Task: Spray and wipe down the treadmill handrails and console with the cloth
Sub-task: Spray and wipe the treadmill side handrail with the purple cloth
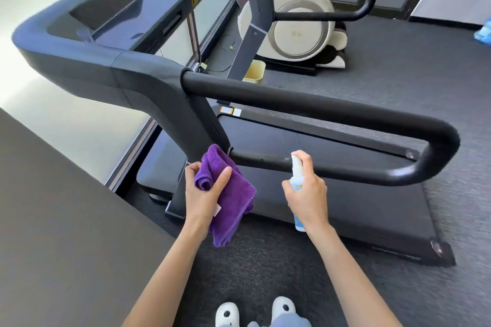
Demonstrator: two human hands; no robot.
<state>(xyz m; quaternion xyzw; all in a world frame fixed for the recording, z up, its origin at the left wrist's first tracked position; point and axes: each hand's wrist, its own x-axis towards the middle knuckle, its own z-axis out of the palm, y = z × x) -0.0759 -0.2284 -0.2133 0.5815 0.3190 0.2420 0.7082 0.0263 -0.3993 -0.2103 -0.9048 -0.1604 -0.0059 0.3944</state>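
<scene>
A dark treadmill fills the view, its black padded handrail (318, 110) looping out to the right and back along a thinner lower bar (265, 160). The console frame (79, 61) bends away to the upper left. My left hand (202, 194) grips a bunched purple cloth (233, 199) just below the upright post, near where the lower bar joins it. My right hand (308, 194) holds a small white spray bottle (297, 170) upright, its nozzle close to the lower bar and a finger on the top.
The treadmill belt (345, 207) lies under the rail on dark carpet. A grey wall or counter (53, 220) stands at the left. A white massage chair (300, 32) and a small beige bin (255, 75) sit beyond. My white slippers (255, 313) show below.
</scene>
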